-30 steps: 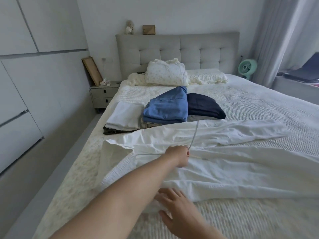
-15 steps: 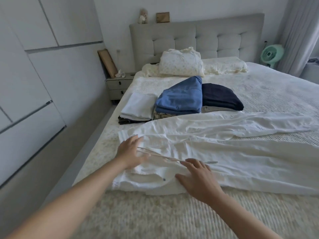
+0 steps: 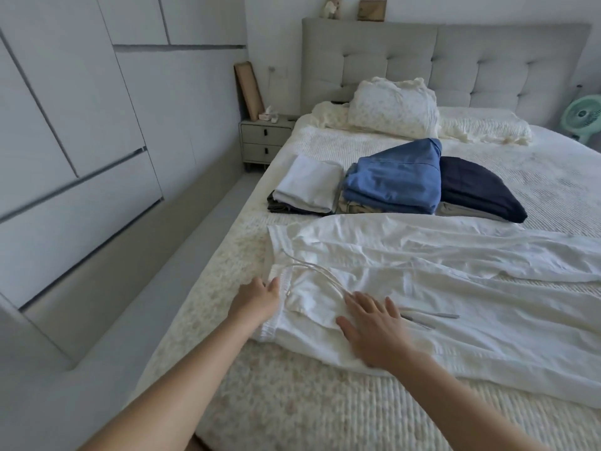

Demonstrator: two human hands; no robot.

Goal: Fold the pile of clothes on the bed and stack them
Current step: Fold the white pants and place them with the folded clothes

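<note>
White drawstring trousers (image 3: 455,288) spread flat across bed (image 3: 292,402), left hand (image 3: 257,299) at elastic waistband, grip unclear, right hand (image 3: 374,330) flat with fingers spread on fabric, folded stacks (image 3: 390,183) behind.

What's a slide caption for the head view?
Both hands, left hand and right hand, flatten white drawstring trousers on the bed.

Soft, even daylight from the right; faint shadows, wide-angle bending at edges, slight blur.
</note>
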